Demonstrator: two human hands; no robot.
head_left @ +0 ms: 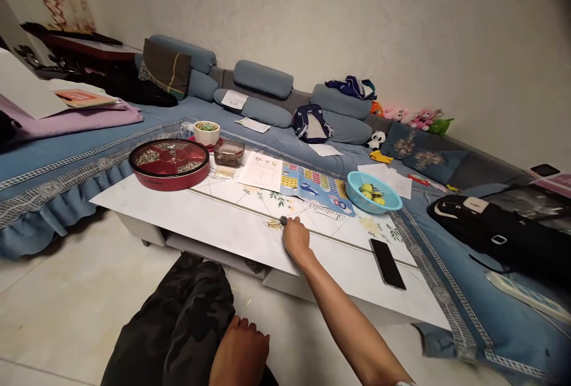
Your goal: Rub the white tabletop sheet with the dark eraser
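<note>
Although its fingers are curled against a small dark object (284,220) at eleven o'clock, whether the right hand (297,236) grips it cannot be told. Left hand (241,351): fingers half bent, palm hidden, contents undetermined. Slender tan pieces (273,225) lie on the table (214,215), long axes mixed, at the right hand's ten o'clock, well beyond the left hand toward twelve-thirty.

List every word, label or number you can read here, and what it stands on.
"Septemb…", apparently, in script on the floral table mat; its end is unclear.
Red round tray: side script, unreadable.
Blue sheet, white printed sheet: print too small to read.
Sofa papers: unreadable.
</note>
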